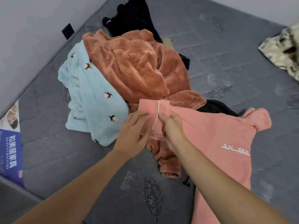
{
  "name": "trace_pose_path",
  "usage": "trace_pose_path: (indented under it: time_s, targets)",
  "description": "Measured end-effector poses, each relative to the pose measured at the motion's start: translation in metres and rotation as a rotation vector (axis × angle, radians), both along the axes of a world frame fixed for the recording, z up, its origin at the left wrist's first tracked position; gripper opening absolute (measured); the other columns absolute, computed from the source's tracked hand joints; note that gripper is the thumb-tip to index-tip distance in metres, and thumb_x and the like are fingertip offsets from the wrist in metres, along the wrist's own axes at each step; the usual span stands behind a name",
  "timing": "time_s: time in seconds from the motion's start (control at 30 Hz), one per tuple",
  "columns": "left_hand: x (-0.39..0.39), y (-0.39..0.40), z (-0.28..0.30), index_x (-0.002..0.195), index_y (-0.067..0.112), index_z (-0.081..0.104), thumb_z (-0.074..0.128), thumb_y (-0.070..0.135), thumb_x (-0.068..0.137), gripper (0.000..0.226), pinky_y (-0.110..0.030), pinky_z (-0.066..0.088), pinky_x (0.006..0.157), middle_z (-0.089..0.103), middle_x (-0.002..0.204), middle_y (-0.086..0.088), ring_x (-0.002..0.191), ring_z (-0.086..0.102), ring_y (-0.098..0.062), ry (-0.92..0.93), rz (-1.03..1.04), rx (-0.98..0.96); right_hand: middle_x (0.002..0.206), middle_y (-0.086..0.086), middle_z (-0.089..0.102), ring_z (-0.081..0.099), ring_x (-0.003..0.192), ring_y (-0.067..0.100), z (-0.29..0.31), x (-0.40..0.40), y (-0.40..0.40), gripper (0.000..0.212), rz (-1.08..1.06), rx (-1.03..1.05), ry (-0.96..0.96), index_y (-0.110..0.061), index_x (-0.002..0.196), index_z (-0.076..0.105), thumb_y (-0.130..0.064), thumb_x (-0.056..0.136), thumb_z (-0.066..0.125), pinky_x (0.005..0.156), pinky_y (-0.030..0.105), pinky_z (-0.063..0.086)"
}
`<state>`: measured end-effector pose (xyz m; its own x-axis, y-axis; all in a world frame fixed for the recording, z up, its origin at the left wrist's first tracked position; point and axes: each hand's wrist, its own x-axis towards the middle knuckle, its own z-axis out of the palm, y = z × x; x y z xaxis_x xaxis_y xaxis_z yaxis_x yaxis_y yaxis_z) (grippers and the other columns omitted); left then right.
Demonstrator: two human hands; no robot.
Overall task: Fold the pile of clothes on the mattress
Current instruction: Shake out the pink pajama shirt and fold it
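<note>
Across the grey mattress [210, 46] nothing looks folded yet, so the task seems to be at its very start. Most of the pile of clothes [129, 70] sits heaped and crumpled toward the upper left: a rust-brown fleece garment [137, 65] on top, a pale blue fleece piece [90, 97] with small dark motifs beside it on the left, and dark clothing [129, 18] behind. A camouflage garment [284, 50] lies well apart at the right edge.

Nearest the person, a pink sweatshirt [218, 139] with white lettering is partly spread out to the right, its rolled end resting against the heap. It seems to be the first piece taken up.

Both hands meet at that rolled end, close together. The left hand [134, 133] rests on the pink cloth with fingers fairly straight, pressing it. The right hand [171, 126] curls round the fabric just beside a thin white cord [156, 117] running down the roll.
</note>
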<state>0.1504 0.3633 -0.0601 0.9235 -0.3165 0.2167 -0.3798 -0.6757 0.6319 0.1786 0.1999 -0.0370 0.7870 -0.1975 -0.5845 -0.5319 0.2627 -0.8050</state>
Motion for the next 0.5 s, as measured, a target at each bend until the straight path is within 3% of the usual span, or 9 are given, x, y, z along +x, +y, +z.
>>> trace_pose_path:
  time_s: [0.2,0.3,0.33,0.4,0.5]
  targets:
    - [0.0,-0.051,-0.019,0.156,0.024,0.043,0.041,0.041,0.108,0.051,-0.038,0.022,0.123,0.033,0.166,0.001,0.155,0.025,-0.022,0.013,-0.089,0.245,0.07,0.001,0.062,0.054,0.065,0.015,-0.016,-0.01,-0.078,0.021,-0.075,-0.379,-0.031,-0.007,0.073,0.063,-0.006,0.094,0.064,0.064,0.031,0.045]
    - [0.002,-0.071,-0.039,0.158,0.028,0.04,0.035,0.046,0.108,0.053,-0.044,0.019,0.126,0.025,0.17,0.002,0.159,0.016,-0.022,0.082,-0.078,0.304,0.069,-0.003,0.06,0.056,0.066,0.016,-0.032,-0.011,-0.107,0.015,-0.066,-0.629,-0.07,-0.009,0.079,0.062,-0.007,0.094,0.064,0.069,0.037,0.05]
    - [0.001,-0.075,-0.044,0.158,0.028,0.039,0.033,0.047,0.107,0.055,-0.046,0.019,0.127,0.022,0.171,0.002,0.159,0.013,-0.022,0.109,-0.074,0.321,0.076,-0.002,0.062,0.061,0.074,0.019,-0.036,-0.012,-0.113,0.004,-0.057,-0.686,-0.067,-0.008,0.091,0.065,-0.006,0.094,0.063,0.077,0.039,0.053]
    - [-0.003,-0.079,-0.049,0.159,0.028,0.038,0.034,0.047,0.107,0.055,-0.048,0.018,0.126,0.019,0.172,0.001,0.16,0.009,-0.022,0.137,-0.065,0.325,0.106,0.003,0.067,0.065,0.104,0.025,-0.044,-0.012,-0.123,0.034,-0.081,-0.801,-0.069,-0.007,0.124,0.062,0.0,0.091,0.06,0.099,0.04,0.051]
    - [-0.005,-0.077,-0.048,0.156,0.018,0.041,0.04,0.044,0.107,0.055,-0.048,0.023,0.124,0.022,0.171,-0.004,0.158,0.015,-0.026,0.116,-0.003,0.279,0.149,0.016,0.049,0.043,0.142,0.031,-0.048,-0.014,-0.125,0.063,-0.022,-1.147,-0.304,-0.003,0.148,0.046,0.002,0.087,0.056,0.121,0.042,0.033]
